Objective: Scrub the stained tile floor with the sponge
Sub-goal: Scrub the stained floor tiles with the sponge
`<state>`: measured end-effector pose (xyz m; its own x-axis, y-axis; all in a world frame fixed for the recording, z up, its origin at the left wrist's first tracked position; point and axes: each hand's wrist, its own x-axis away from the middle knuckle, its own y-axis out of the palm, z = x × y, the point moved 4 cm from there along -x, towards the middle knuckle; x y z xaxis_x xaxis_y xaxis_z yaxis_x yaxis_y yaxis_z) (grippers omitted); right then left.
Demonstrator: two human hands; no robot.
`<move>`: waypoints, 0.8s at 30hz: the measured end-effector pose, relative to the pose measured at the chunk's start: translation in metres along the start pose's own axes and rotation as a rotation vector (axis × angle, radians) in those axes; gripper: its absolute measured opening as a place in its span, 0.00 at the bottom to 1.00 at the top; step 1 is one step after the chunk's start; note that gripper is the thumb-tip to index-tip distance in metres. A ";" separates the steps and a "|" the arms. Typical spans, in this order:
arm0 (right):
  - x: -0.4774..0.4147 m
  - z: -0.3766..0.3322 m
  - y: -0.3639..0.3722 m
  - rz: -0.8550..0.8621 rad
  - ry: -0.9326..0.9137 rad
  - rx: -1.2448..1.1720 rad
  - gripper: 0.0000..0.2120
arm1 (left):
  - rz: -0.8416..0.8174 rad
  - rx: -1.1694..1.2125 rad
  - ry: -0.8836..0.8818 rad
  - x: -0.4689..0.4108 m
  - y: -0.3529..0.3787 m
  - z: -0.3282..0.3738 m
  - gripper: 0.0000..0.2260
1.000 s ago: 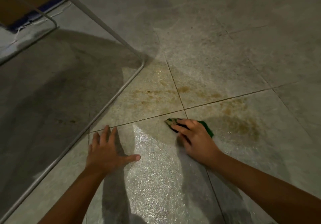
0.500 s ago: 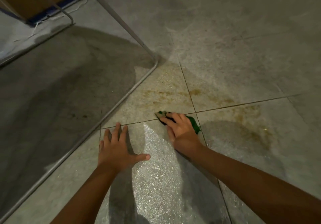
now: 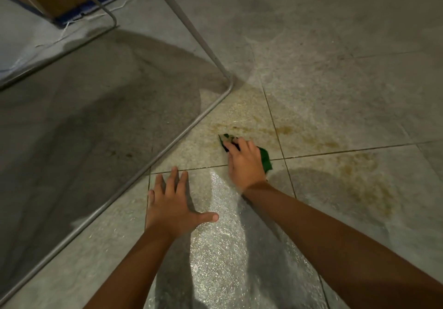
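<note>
Wet grey tile floor [image 3: 335, 44] glistens; the right hand [image 3: 244, 162], fingers pressing the green sponge [image 3: 265, 157], has slid left onto the far brown stain [image 3: 282, 130]. Left hand [image 3: 171, 203] stays splayed flat, empty.

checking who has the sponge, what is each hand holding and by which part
The right hand presses the green sponge flat to the tile floor, fingers over its top; both ends stick out. The left hand holds nothing.

Two hands (left hand [image 3: 171, 204], right hand [image 3: 244, 164]), one green sponge [image 3: 265, 157], one metal frame [image 3: 167, 145]
</note>
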<state>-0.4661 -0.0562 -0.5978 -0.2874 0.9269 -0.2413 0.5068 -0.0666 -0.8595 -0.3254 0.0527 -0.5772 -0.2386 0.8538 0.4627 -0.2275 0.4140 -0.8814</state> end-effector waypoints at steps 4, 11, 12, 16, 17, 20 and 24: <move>0.010 -0.010 0.001 -0.147 -0.140 -0.069 0.17 | -0.017 -0.001 -0.003 0.001 -0.001 0.001 0.60; 0.016 0.027 -0.018 -0.055 -0.149 -0.146 0.17 | 0.058 0.102 0.033 -0.010 -0.013 -0.003 0.49; 0.013 0.027 -0.016 0.000 -0.125 -0.136 0.18 | 0.086 0.088 0.053 -0.014 -0.017 -0.004 0.48; -0.009 0.015 -0.002 0.092 0.024 -0.066 0.15 | 0.050 0.067 0.029 -0.027 -0.022 -0.009 0.53; -0.015 0.009 0.001 0.092 0.043 -0.060 0.15 | 0.011 0.054 0.020 -0.029 -0.019 -0.009 0.55; -0.026 -0.010 0.009 0.050 0.000 -0.054 0.18 | -0.037 0.018 0.009 -0.030 -0.015 -0.010 0.57; -0.019 -0.016 0.013 -0.118 -0.166 -0.106 0.20 | -0.023 0.012 0.014 -0.029 -0.013 -0.011 0.57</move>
<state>-0.4410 -0.0694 -0.5975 -0.4756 0.8516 -0.2202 0.5415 0.0862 -0.8363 -0.3046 0.0257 -0.5801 -0.2197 0.8485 0.4815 -0.2437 0.4302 -0.8692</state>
